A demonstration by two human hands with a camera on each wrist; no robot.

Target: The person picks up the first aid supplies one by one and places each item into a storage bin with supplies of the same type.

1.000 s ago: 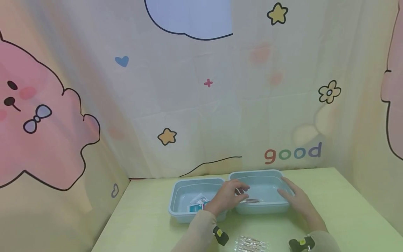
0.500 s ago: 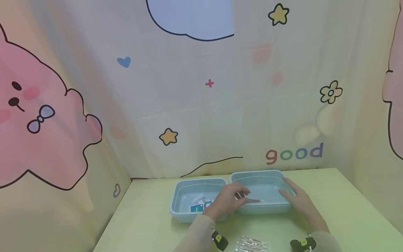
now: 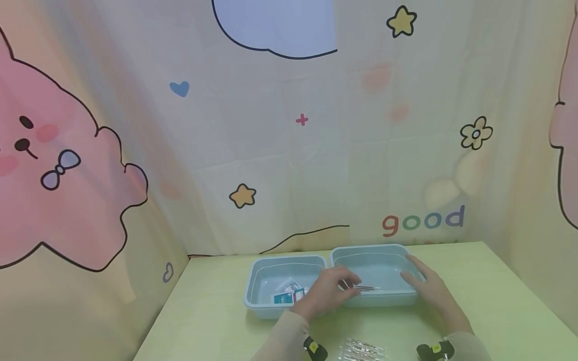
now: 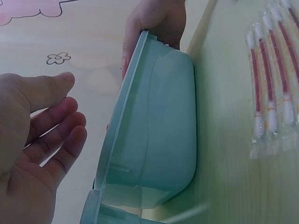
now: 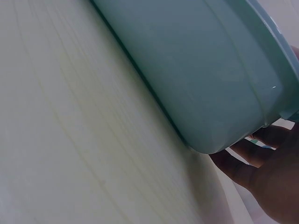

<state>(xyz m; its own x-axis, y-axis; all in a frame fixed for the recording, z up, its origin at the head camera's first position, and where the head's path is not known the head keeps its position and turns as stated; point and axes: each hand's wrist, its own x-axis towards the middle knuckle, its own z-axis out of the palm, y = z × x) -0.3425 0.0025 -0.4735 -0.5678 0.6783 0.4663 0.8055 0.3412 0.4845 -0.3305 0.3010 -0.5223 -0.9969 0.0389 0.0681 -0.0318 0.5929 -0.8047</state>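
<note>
My right hand (image 3: 431, 288) holds the right end of a light-blue plastic basin (image 3: 384, 300), thumb over the rim. In the right wrist view its fingers (image 5: 238, 168) lie against the basin's lower corner. Above the same basin's front left part, my left hand (image 3: 331, 291) hovers with loosely bent fingers. Nothing sits between its thumb and fingers (image 4: 60, 149) in the left wrist view. Thin reddish-brown sticks (image 3: 363, 288), probably swabs, lie inside this basin, partly hidden by the left hand. On the table in front, a clear packet of swabs (image 3: 361, 350) shows brown shafts and white tips.
A second light-blue basin (image 3: 266, 312) stands to the left, right beside the first. It contains teal-and-white packets (image 3: 283, 298) and a clear packet (image 3: 288, 285). Both basins rest on a pale yellow-green table (image 3: 203, 321), with a printed curtain (image 3: 289, 165) behind.
The left hand has shifted slightly lower over the basin's front left part. The right hand keeps its hold. The whole view has drifted a little.
</note>
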